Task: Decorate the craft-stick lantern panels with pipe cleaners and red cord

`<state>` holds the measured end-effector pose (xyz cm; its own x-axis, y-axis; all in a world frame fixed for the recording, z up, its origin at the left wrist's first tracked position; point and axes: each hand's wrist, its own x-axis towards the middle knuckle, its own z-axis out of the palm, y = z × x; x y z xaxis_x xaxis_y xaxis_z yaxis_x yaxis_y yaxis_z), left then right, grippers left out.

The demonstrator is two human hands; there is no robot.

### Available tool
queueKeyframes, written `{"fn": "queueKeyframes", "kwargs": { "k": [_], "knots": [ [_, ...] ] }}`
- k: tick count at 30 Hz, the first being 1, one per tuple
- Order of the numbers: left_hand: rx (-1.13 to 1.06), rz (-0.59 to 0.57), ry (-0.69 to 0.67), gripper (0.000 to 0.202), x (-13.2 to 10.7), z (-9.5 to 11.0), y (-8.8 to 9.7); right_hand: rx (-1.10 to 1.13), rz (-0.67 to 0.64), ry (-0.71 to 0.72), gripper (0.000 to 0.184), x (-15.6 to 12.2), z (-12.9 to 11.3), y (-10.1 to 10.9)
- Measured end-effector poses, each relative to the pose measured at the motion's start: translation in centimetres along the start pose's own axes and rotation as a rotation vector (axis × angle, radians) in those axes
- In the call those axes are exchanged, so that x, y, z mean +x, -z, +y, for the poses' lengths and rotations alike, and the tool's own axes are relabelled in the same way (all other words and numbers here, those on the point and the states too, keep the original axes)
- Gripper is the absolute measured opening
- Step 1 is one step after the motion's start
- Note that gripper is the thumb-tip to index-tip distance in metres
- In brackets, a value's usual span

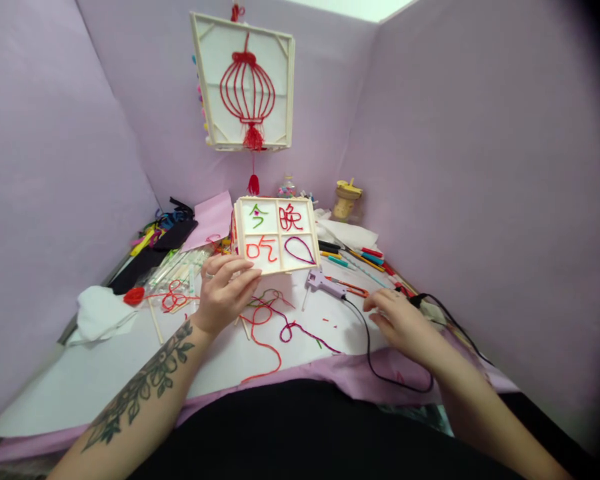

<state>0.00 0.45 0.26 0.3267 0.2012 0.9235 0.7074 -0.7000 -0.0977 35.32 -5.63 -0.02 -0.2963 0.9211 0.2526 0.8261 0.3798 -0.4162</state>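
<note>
My left hand (227,287) grips the lower left corner of a box-like wooden-stick frame (279,233) with white panels. Its front has four panes, with yarn characters in green, dark red and orange, and a purple yarn loop (300,250) at lower right. My right hand (397,320) hovers over the table at the right, fingers loosely bent and apart, with nothing visible in them. Just left of it lie an orange-handled tool (355,289), its kind unclear, and a lilac glue gun (325,285) with a black cord.
Orange yarn (267,347) and purple yarn (305,332) trail across the white table. Pens (373,257) lie at right, a red yarn ball (134,296) and white cloth (105,313) at left. A lantern (247,83) hangs above; a yellow-lidded cup (347,200) stands behind.
</note>
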Motion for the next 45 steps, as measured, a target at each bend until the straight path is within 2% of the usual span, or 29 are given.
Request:
{"fn": "queueKeyframes", "kwargs": {
  "k": [4, 6, 11, 14, 17, 19, 22, 25, 27, 29, 31, 34, 36, 42, 45],
  "knots": [
    [0.003, 0.005, 0.001, 0.032, 0.0, 0.1, 0.0, 0.108, -0.271, 0.093, 0.011, -0.3, -1.9, -1.7],
    [0.002, 0.002, -0.005, 0.033, 0.0, 0.1, 0.0, 0.111, -0.326, 0.078, 0.011, -0.8, -2.8, -2.3],
    [-0.011, 0.002, -0.003, 0.033, -0.2, 0.1, -0.1, 0.065, -0.305, 0.011, 0.008, -1.4, -3.7, -3.7],
    [-0.009, -0.003, 0.003, 0.03, -0.1, 0.2, -0.1, 0.055, -0.248, -0.02, 0.007, -1.2, -4.0, -4.6],
    [-0.002, -0.003, -0.003, 0.028, 0.1, 0.4, 0.0, 0.009, -0.189, -0.022, 0.009, -1.0, -4.4, -5.5],
    [-0.006, 0.002, -0.008, 0.029, 0.2, 0.5, 0.1, -0.046, -0.2, -0.012, 0.009, -0.8, -4.8, -5.9],
    [-0.014, 0.002, -0.007, 0.03, 0.2, 0.6, 0.1, -0.064, -0.225, 0.018, 0.013, -0.4, -5.2, -5.8],
    [-0.014, -0.007, 0.001, 0.028, 0.1, 0.5, 0.1, 0.0, -0.127, 0.083, 0.013, 0.7, -5.1, -5.2],
    [-0.013, -0.007, -0.001, 0.027, 0.1, 0.5, 0.1, -0.01, -0.079, 0.133, 0.013, 1.8, -4.5, -4.7],
    [-0.011, -0.005, -0.003, 0.028, 0.1, 0.4, 0.2, -0.068, -0.116, 0.152, 0.015, 3.0, -3.5, -3.9],
    [-0.009, -0.007, 0.002, 0.028, 0.0, 0.5, 0.1, -0.138, -0.141, 0.1, 0.02, 4.1, -2.2, -2.7],
    [-0.008, -0.01, 0.004, 0.027, 0.0, 0.5, 0.1, -0.294, -0.076, -0.094, 0.022, 5.8, -0.6, -0.9],
    [-0.01, -0.009, -0.001, 0.025, 0.0, 0.5, 0.0, -0.416, -0.167, -0.192, 0.019, 7.1, -0.1, -0.5],
    [-0.017, 0.009, -0.003, 0.029, -0.1, 0.4, 0.0, -0.471, -0.367, -0.269, 0.025, 10.7, 0.5, -3.2],
    [-0.016, 0.004, -0.006, 0.031, 0.0, 0.5, 0.0, -0.504, -0.428, -0.319, 0.026, 11.2, 1.0, -3.2]
  ]
}}
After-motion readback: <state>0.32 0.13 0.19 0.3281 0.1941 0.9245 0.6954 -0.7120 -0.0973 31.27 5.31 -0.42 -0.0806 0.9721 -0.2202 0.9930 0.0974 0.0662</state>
